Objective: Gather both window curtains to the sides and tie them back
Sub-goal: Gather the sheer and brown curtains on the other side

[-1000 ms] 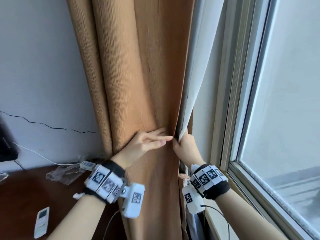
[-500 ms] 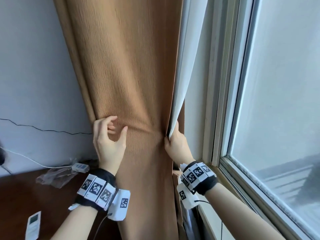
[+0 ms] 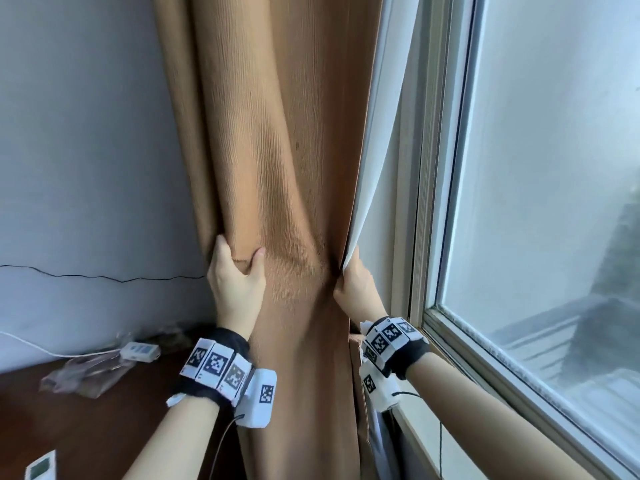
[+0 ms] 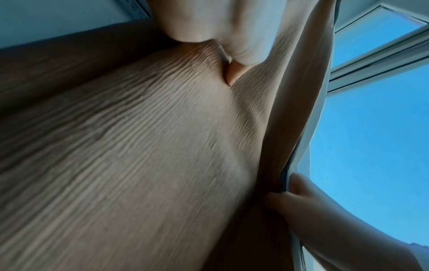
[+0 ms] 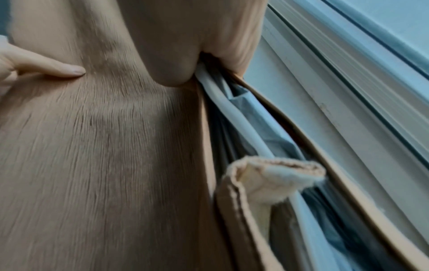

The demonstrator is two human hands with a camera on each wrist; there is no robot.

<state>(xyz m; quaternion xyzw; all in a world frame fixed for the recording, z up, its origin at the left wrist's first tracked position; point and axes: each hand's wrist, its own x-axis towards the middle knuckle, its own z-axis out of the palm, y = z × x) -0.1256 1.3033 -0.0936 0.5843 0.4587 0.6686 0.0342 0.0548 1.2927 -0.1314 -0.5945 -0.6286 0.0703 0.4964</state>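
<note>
A tan ribbed curtain (image 3: 277, 150) hangs bunched against the left side of the window, with its white lining (image 3: 377, 150) showing along the right edge. My left hand (image 3: 237, 271) grips the curtain's left fold, thumb in front and fingers wrapped behind. My right hand (image 3: 349, 282) grips the right edge where fabric and lining meet. The left wrist view shows my thumb pressed into the curtain (image 4: 162, 146) and the right hand (image 4: 294, 198) low at the edge. In the right wrist view a loose tan fabric strip (image 5: 267, 176) hangs beside the curtain (image 5: 104, 146).
The window frame (image 3: 422, 202) and sill (image 3: 485, 372) run down the right. A dark wooden desk (image 3: 86, 420) at lower left carries a crumpled plastic bag (image 3: 79, 372), a white adapter (image 3: 140, 351) with cable, and a white remote (image 3: 40, 469). A grey wall (image 3: 86, 133) is behind.
My left hand moved from the curtain's right edge to its left fold and closed round it. The right hand kept its hold on the right edge.
</note>
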